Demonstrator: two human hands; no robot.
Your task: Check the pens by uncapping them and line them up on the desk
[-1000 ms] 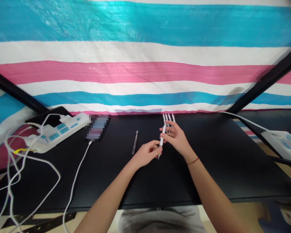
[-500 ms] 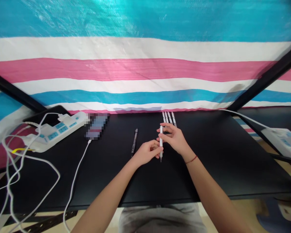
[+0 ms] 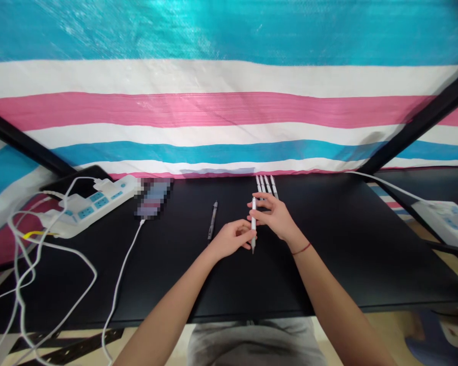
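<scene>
A white pen (image 3: 254, 218) is held between both hands over the black table (image 3: 351, 244), its grey tip toward me. My left hand (image 3: 233, 239) pinches it near the tip end, while my right hand (image 3: 273, 217) grips its upper part with thumb and fingers. Just beyond my right hand, several white pens (image 3: 266, 186) lie side by side, their near ends partly hidden by the fingers. A dark pen (image 3: 212, 221) rests on the table to the left, its lower end close to my left wrist.
At the left stand a white power strip (image 3: 99, 206) with tangled white cables and a blurred phone (image 3: 154, 197) on a charging cable (image 3: 121, 274). Another power strip (image 3: 446, 218) is at the right beyond a black frame bar. A striped sheet (image 3: 229, 109) hangs behind.
Both hands and the white pen have stayed nearly in place. The view has shifted very slightly, with the items at the left appearing a little further right.
</scene>
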